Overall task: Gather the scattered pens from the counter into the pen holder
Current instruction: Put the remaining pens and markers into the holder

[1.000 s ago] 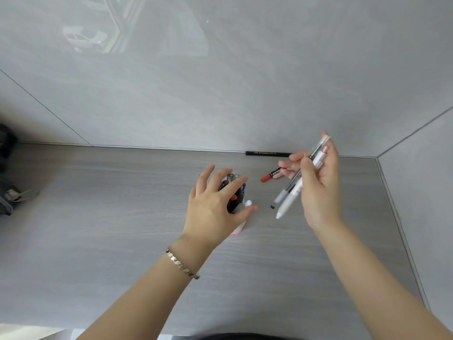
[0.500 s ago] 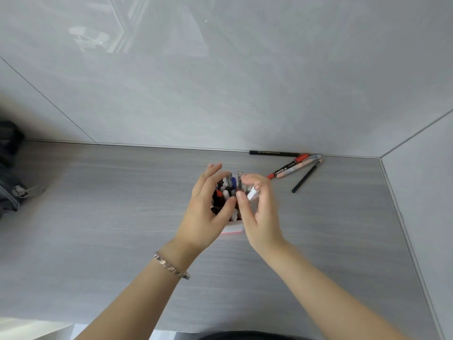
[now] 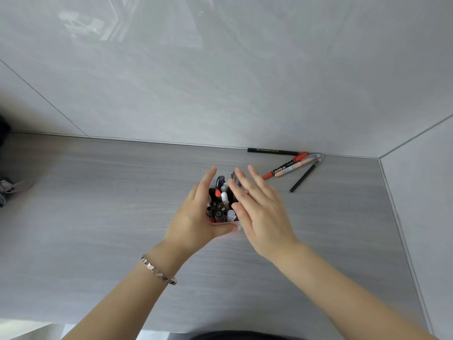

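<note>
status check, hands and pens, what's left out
Left hand cupped on pen holder, right hand open, empty beside it. Four pens loose by back wall: black pen, red marker, pale pen, black pen. Path clear.

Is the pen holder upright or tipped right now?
Upright, as far as visible: the pens stand bunched in the pen holder, tips up, between the left hand and right hand. Its base is hidden.

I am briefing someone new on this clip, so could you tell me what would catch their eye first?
Both hands, left hand and right hand, cup a pen holder crammed with pens at the counter's middle. Beyond them to the right, four loose pens lie by the back wall: a black pen along the wall, a red-capped marker, a pastel pen and a thin black pen.
</note>
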The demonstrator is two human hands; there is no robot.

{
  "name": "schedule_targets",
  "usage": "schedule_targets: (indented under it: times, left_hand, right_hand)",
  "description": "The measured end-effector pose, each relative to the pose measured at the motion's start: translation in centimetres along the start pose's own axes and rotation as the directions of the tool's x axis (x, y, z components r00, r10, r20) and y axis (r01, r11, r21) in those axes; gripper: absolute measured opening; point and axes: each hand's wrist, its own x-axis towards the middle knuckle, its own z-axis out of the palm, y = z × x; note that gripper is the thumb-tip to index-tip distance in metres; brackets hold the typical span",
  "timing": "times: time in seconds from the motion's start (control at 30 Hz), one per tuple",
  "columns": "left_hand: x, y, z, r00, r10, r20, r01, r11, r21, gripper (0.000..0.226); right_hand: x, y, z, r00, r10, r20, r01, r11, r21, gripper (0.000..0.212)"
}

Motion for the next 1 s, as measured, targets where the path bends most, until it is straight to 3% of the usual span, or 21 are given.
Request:
schedule_targets:
  times: [0.13,0.2,0.23,0.3,0.33,0.4,0.47,0.57,0.8,0.9,1.0]
  left_hand:
    - [0.1,0.0,-0.2,1.000,0.010,0.019,-0.009,1.000,-0.019,0.104]
    - [0.2,0.1,-0.3,1.000,-0.003,0.025,0.003,1.000,0.003,0.105]
    - [0.2,0.1,-0.4,1.000,-0.016,0.026,0.016,1.000,0.014,0.107]
    - [0.3,0.1,-0.4,0.999,-0.031,0.032,0.030,0.999,0.033,0.110]
    - [0.3,0.1,-0.4,0.999,-0.029,0.034,0.028,0.999,0.039,0.110]
    - [0.3,0.1,-0.5,0.999,-0.026,0.039,0.025,0.999,0.033,0.107]
    - [0.4,0.2,-0.6,0.999,-0.026,0.042,0.025,0.999,0.034,0.105]
    - [0.5,0.3,-0.7,0.999,-0.020,0.049,0.017,0.998,0.058,0.106]
    - [0.5,0.3,-0.8,0.998,-0.032,0.060,0.029,0.998,0.054,0.102]
    - [0.4,0.3,-0.7,0.998,-0.032,0.062,0.029,0.998,0.051,0.102]
    - [0.4,0.3,-0.6,0.998,-0.037,0.058,0.035,0.999,0.036,0.103]
  right_hand:
    - [-0.3,-1.5,-2.1,0.977,-0.047,0.209,0.086,0.980,-0.179,0.061]
    - [-0.3,-1.2,-3.7,0.972,-0.078,0.221,0.101,0.990,-0.094,0.049]
    - [0.2,-0.4,-4.5,0.985,-0.024,0.173,0.024,1.000,0.001,0.043]
    - [2.1,2.4,-5.3,0.952,0.289,0.103,-0.305,0.928,0.213,0.036]
    - [3.2,4.6,-5.1,0.866,0.485,0.125,-0.500,0.822,0.271,0.035]
    - [4.9,9.9,-3.3,0.587,0.793,0.161,-0.804,0.550,0.225,0.037]
    - [6.0,14.0,-1.1,0.365,0.922,0.128,-0.924,0.341,0.175,0.045]
    - [6.7,17.0,1.4,0.164,0.979,0.119,-0.983,0.152,0.099,0.054]
    - [7.3,18.2,1.5,0.138,0.975,0.175,-0.979,0.108,0.174,0.042]
    - [5.6,18.6,1.1,0.183,0.973,0.143,-0.978,0.166,0.122,0.009]
    - [4.5,18.2,0.6,0.165,0.959,0.229,-0.979,0.131,0.156,0.027]
